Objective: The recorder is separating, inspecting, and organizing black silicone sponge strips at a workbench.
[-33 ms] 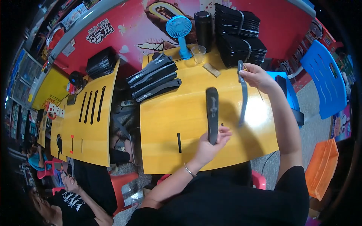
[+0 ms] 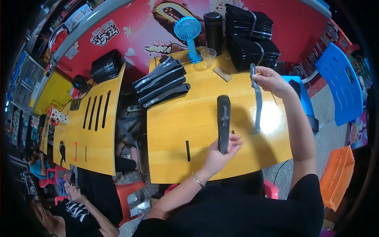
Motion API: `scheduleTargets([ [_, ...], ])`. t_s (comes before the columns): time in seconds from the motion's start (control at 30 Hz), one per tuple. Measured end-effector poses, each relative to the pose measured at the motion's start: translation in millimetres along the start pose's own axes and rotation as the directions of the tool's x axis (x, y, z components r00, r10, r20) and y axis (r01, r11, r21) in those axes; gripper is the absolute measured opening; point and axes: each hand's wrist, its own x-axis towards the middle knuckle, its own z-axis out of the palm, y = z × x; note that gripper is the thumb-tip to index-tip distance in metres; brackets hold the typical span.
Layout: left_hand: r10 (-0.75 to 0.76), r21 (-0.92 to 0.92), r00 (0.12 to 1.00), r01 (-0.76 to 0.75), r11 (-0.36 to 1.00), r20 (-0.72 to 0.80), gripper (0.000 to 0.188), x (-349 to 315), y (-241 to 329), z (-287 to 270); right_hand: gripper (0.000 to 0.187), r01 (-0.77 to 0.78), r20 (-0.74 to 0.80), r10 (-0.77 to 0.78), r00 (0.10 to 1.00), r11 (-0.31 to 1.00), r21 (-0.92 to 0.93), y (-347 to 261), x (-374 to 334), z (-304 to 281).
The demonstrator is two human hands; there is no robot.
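Observation:
Upright in my left hand (image 2: 222, 156) is a thick bundle of black straps (image 2: 223, 118), rounded at the top with pale print on its face. The fingers close round its lower end, the fingertips off to its right. Farther out and to the right, my right hand (image 2: 270, 82) pinches a grey-black strap (image 2: 258, 104) near its upper end, and it hangs down over the table. A thin stick-like thing (image 2: 275, 99) also passes through those fingers; its kind is unclear. On the yellow table (image 2: 173, 130) a short black strip (image 2: 188, 151) lies left of my left hand.
Bundled straps (image 2: 162, 81) are piled at the far left. Behind stand a blue fan (image 2: 188, 33), a clear cup (image 2: 208, 57), a black bottle (image 2: 213, 31) and bagged black stacks (image 2: 252, 51). An orange crate (image 2: 335, 177) is at right; a person (image 2: 75, 211) sits lower left.
The strap bundle in my left hand has dipped slightly and turned a little. The strap hanging from my right hand has swung slightly to the right. Both grips stay the same.

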Motion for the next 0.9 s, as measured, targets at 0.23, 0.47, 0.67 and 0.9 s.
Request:
scheduleTargets([
  [0.23, -0.029, -0.017, 0.991, 0.027, 1.0, -0.133, 0.026, -14, -1, -37, 0.015, -0.093, 0.102, 0.113, 0.988, 0.979, -0.179, 18, 29, 2],
  [0.47, -0.041, -0.066, 0.977, 0.028, 0.997, -0.21, 0.025, -27, 1, -54, 0.018, -0.128, -0.13, 0.098, 0.987, 0.961, -0.247, 102, 105, -3],
  [0.67, 0.049, -0.207, 0.983, -0.087, 0.974, -0.179, 0.041, -38, 8, -65, 0.026, -0.017, -0.31, -0.327, 0.893, 0.663, -0.748, 91, 91, 21],
  [0.9, 0.022, -0.254, 0.99, -0.058, 0.966, -0.141, 0.049, -44, 11, -76, 0.02, 0.019, -0.134, -0.413, 0.901, 0.347, -0.938, 87, 69, 58],
])
